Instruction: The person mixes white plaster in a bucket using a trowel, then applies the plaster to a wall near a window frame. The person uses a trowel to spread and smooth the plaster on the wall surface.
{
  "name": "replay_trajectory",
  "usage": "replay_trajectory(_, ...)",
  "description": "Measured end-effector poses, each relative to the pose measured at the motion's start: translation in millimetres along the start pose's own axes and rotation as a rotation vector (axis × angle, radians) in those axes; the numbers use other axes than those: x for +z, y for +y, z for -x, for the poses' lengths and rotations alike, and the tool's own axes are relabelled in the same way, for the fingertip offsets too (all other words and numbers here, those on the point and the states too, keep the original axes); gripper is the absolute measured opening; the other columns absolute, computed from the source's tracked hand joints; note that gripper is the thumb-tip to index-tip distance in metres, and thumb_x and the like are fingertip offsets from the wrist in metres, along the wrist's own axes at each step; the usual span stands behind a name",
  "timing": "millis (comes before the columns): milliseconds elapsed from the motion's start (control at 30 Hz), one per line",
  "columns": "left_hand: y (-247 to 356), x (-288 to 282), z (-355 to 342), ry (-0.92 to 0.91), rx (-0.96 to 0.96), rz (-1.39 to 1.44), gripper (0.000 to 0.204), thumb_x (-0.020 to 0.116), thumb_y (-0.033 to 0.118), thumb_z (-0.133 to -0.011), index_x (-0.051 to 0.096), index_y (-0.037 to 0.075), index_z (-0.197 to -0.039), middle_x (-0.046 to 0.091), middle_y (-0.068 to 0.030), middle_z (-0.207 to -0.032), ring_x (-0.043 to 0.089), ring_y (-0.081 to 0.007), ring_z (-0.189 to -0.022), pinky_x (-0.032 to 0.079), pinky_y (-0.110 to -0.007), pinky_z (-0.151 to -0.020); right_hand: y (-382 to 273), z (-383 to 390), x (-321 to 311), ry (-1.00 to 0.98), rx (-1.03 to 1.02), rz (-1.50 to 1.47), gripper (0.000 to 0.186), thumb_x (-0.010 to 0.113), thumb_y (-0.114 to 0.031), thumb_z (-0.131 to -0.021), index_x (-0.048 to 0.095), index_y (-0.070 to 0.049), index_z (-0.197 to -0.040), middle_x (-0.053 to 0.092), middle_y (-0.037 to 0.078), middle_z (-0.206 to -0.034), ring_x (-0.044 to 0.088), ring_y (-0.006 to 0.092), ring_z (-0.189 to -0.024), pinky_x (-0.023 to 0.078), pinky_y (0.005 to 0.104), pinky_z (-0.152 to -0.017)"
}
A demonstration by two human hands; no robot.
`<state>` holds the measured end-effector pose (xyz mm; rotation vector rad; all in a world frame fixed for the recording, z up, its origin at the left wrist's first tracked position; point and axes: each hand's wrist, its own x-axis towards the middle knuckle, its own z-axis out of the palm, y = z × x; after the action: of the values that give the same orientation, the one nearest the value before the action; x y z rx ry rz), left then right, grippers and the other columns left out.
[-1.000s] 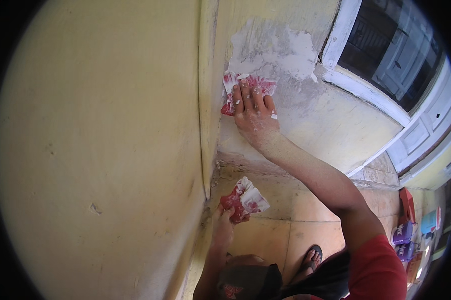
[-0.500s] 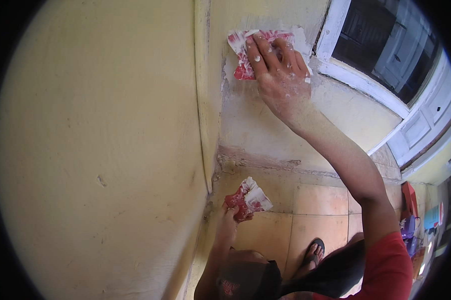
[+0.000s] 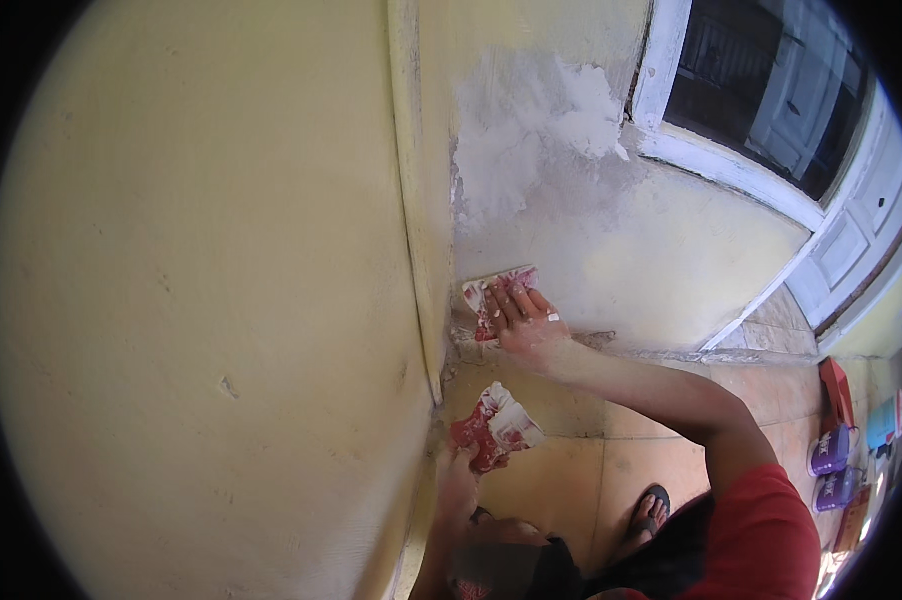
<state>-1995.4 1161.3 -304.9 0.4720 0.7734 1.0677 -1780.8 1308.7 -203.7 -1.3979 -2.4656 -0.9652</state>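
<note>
My right hand (image 3: 531, 325) grips a red putty scraper (image 3: 479, 298) smeared with white putty, fingers pressed along its face, low against the yellow wall near its base. Below it, my left hand (image 3: 458, 468) holds a second red putty scraper (image 3: 481, 432), which carries a thick white lump of putty (image 3: 511, 418) on its blade. Higher on the wall, a patch of white putty (image 3: 531, 130) spreads between the corner and the window frame, grey and thin at its lower side. White specks dot the right hand.
A yellow wall (image 3: 211, 300) fills the left, with a vertical pipe-like strip (image 3: 411, 200) along the corner. A white-framed window (image 3: 731, 180) stands upper right. Purple tubs (image 3: 831, 470) and a red object (image 3: 836, 390) sit on the tiled floor (image 3: 551, 480) at the right; my sandalled foot (image 3: 651, 510) is below.
My right hand has moved down the wall with its scraper, from the upper patch to near the base, uncovering the white putty there. The left hand and its scraper sit slightly lower in view.
</note>
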Motion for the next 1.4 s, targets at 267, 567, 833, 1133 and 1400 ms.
replay_trajectory(267, 6.4, 2.9, -5.2, -0.117, -0.016, 0.042, 0.036, 0.052, 0.007, -0.104, 0.052, -0.004, -0.139, 0.07, -0.0199, -0.12, 0.075, -0.0323, -0.097, 0.066, -0.046, -0.08, 98.3, -159.3, -186.5, 0.449, 0.263, 0.342, 0.049, 0.064, -0.006, -0.086, 0.063, -0.001, -0.135, 0.068, 0.011, -0.133, 0.062, 0.029, -0.116, 0.052, 0.0398, -0.098)
replay_trajectory(567, -3.6, 1.0, 1.3, -0.053, -0.031, 0.09, 0.035, 0.052, 0.005, -0.103, 0.053, -0.003, -0.138, 0.071, -0.019, -0.118, 0.075, -0.0322, -0.096, 0.066, -0.047, -0.08, 8.2, -113.1, -69.2, 0.089, 0.162, 0.36, 0.054, 0.066, -0.01, -0.082, 0.065, 0.007, -0.133, 0.069, 0.022, -0.127, 0.056, 0.03, -0.123, 0.046, 0.0374, -0.09)
replay_trajectory(833, 5.6, -0.6, 3.3, -0.048, -0.019, 0.034, 0.036, 0.051, 0.006, -0.103, 0.051, -0.003, -0.138, 0.069, -0.0186, -0.121, 0.074, -0.0326, -0.101, 0.064, -0.049, -0.084, -13.8, -75.2, -66.4, -0.268, 0.164, -0.029, 0.051, 0.067, -0.015, -0.087, 0.064, -0.002, -0.137, 0.062, 0.018, -0.138, 0.057, 0.0327, -0.123, 0.049, 0.0433, -0.1)
replay_trajectory(1133, 3.1, -4.9, 1.3, -0.106, -0.024, -0.005, 0.038, 0.049, 0.005, -0.103, 0.048, -0.003, -0.14, 0.068, -0.0192, -0.123, 0.074, -0.0335, -0.099, 0.065, -0.048, -0.084, 103.1, -106.6, -144.8, 0.391, -0.28, 0.237, 0.04, 0.065, -0.019, -0.091, 0.071, -0.012, -0.129, 0.064, 0.005, -0.141, 0.058, 0.0263, -0.129, 0.054, 0.0402, -0.101)
replay_trajectory(1400, 9.6, -0.7, 3.0, -0.116, -0.057, -0.003, 0.038, 0.048, 0.004, -0.103, 0.049, -0.003, -0.14, 0.067, -0.0205, -0.125, 0.074, -0.0343, -0.099, 0.065, -0.048, -0.083, 132.1, -161.3, -142.3, 0.334, -0.579, 0.289, 0.052, 0.07, -0.035, -0.085, 0.071, -0.011, -0.131, 0.06, 0.004, -0.148, 0.049, 0.0211, -0.139, 0.041, 0.037, -0.118)
